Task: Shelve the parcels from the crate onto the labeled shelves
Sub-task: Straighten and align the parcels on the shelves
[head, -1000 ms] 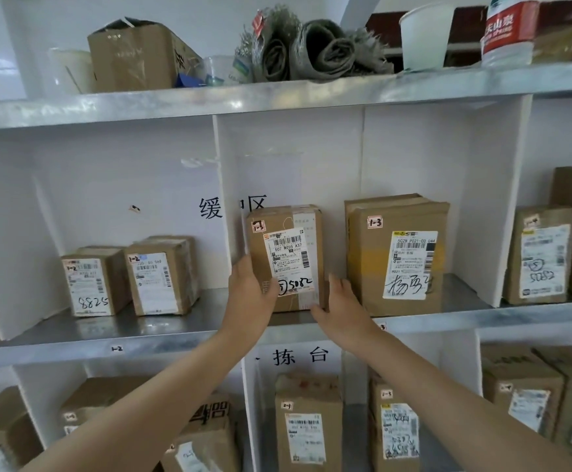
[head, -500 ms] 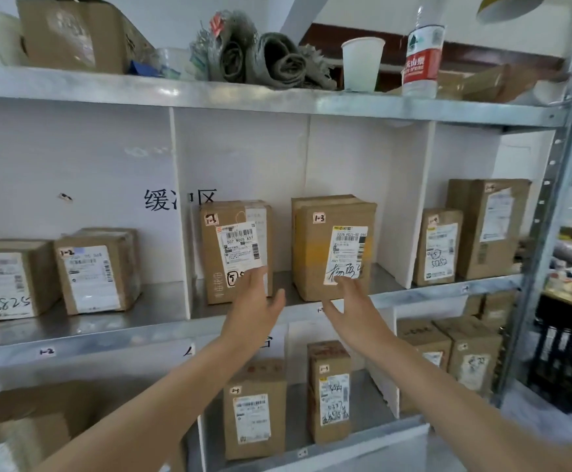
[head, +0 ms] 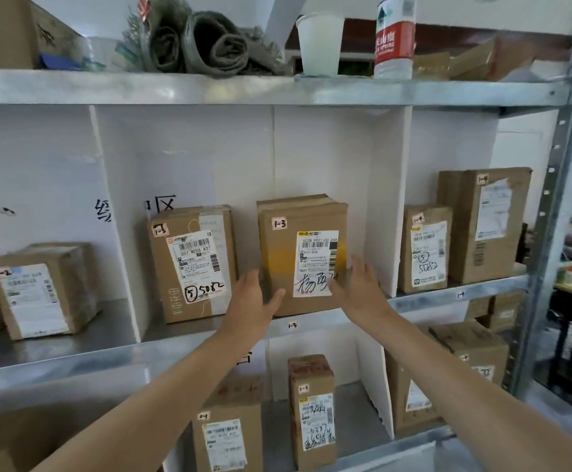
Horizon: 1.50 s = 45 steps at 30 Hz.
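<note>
Both of your grips are empty right now. The left grip (head: 253,301) and the right grip (head: 359,294) are wide open, fingers straight and spread, held either side of the lower front of the tall brown cardboard parcel with the yellow tape band (head: 279,264). I can't tell from this angle if your fingertips are actually on the cardboard or just in front of it.

That parcel stands upright in the middle bay of the grey metal shelf (head: 73,356). Its little "1-3" sticker matches the "1-3" tag on the shelf lip (head: 292,325), so it looks like the right home. To its left, close but with a gap, is the shorter brown taped parcel marked "1-3" (head: 192,267). To its right is the white divider board (head: 385,206). The crate isn't in shot.

My read is that you're on the squaring-up bit of this placement. To do it well:

- Press with flat palms low on both front edges at once, so the box slides in straight and doesn't twist.
- It's a tall box, so pushing high up could tip it.
- Leave the white shipping label (head: 315,264) facing out and readable, and don't drag your right fingers across it.
- Watch the left side too, since a skewed shove could bump the neighbour out of line.
- Once it sits clear of the lip, pull both grips straight away.
</note>
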Tool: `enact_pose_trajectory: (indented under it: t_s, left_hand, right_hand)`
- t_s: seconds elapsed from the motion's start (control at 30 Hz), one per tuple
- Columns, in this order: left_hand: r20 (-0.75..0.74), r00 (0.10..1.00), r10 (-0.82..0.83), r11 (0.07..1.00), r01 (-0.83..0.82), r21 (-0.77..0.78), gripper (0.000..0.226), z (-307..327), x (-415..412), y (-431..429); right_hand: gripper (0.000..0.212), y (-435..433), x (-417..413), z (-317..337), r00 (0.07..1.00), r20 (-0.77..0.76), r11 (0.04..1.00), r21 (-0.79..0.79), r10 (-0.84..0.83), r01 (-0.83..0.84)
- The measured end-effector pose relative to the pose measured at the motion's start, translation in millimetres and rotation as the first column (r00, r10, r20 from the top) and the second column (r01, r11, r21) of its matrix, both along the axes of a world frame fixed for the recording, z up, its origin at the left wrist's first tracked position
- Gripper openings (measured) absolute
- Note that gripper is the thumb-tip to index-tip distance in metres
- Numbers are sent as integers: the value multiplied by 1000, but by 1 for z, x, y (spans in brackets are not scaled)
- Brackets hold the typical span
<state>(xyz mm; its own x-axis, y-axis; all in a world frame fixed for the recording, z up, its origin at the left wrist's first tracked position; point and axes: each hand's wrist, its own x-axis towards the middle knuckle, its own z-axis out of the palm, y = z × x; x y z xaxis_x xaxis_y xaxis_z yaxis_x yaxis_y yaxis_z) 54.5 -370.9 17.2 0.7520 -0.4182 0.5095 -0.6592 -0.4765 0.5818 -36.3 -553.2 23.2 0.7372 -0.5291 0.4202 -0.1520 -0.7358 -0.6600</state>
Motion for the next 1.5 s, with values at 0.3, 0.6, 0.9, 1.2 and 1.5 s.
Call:
enact_pose_trajectory:
  t_s: [0.3, 0.6, 0.9, 1.2, 1.5]
  left_hand:
    - [-86, 996, 32, 996, -39, -79, 53, -1, 18, -49]
    - [-137, 981, 137, 977, -157, -146, 59, 5, 18, -66]
    - [275, 927, 254, 935, -163, -314, 66, 28, -6, -76]
    - [324, 859, 396, 876, -248, -413, 80, 39, -9, -91]
    - [416, 862, -290, 951, 307, 29, 44, 13, -68, -151]
  right_hand:
    - [50, -64, 40, -5, 931, 83, 932, 33, 357, -360]
    - [52, -88, 56, -13, 896, 111, 894, 82, 431, -440]
    - [55, -106, 33, -3, 923, 66, 925, -20, 380, -380]
    - [40, -120, -19, 10, 930, 124, 937, -109, 345, -333]
    - [16, -153, -55, 4, 986, 154, 998, -11, 63, -62]
